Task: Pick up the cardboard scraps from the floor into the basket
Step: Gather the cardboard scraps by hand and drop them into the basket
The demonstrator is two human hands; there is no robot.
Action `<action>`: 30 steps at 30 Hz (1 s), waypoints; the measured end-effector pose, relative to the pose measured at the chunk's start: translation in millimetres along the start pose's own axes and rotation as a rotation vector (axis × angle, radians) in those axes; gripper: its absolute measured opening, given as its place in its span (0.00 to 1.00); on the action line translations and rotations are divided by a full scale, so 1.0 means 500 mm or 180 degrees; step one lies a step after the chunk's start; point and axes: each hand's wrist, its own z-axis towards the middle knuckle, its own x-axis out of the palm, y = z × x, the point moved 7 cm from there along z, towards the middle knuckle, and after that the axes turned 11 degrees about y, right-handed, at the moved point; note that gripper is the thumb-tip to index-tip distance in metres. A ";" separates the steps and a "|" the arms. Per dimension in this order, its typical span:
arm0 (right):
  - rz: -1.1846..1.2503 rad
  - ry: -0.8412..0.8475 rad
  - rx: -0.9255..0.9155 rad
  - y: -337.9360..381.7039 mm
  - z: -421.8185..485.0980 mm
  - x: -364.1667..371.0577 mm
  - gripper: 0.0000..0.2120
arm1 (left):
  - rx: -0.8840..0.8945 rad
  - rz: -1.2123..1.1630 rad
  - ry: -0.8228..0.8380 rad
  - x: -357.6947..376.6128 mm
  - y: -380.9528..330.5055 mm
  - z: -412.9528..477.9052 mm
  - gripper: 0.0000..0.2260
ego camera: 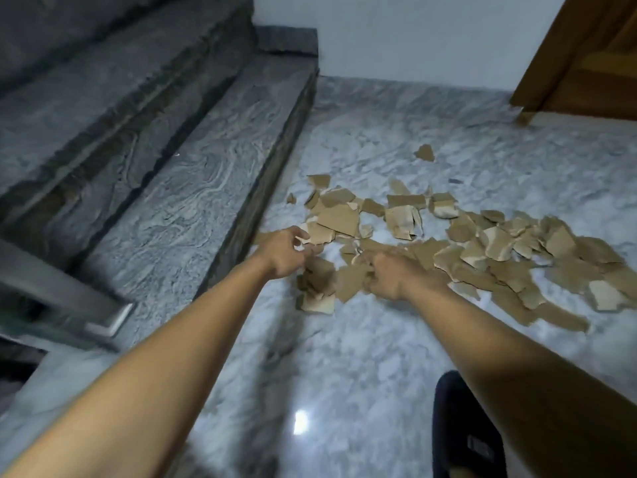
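Gathering cardboard scraps (431,250) off the floor (344,357).
Left hand (282,253) fingers spread, empty; right hand (389,274) curled among scraps, hold unclear; heap extends rightward beyond both; basket unseen.

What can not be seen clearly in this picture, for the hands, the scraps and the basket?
- Basket: not in the head view at all; its place is unknown.
- Right hand: motion blur and its own back hide the fingers, so its grip cannot be judged.
- Left hand: fingers curl over a scrap; contact is unclear.
- Cardboard scraps: the pile runs past the right edge.
- Dark item at bottom: cut off.
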 end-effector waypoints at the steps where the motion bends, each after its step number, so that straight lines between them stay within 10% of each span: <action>1: -0.0100 0.0032 -0.0036 -0.003 0.019 0.004 0.26 | -0.0023 -0.0006 0.0038 0.010 0.011 0.017 0.20; 14: -0.1396 0.0677 -0.0738 -0.048 0.255 0.039 0.33 | -0.0556 0.0980 0.0525 0.140 0.020 0.208 0.15; 20: -0.1919 0.0408 -0.0930 -0.052 0.335 0.095 0.33 | -0.0442 0.1520 0.0600 0.214 0.076 0.278 0.27; 27: -0.2212 -0.0496 -0.1056 -0.034 0.320 0.098 0.22 | 0.0132 0.1235 0.0017 0.224 0.150 0.301 0.21; 30: -0.1453 0.0260 -0.0855 -0.042 0.307 0.121 0.12 | 0.0130 0.0796 0.0204 0.183 0.159 0.293 0.14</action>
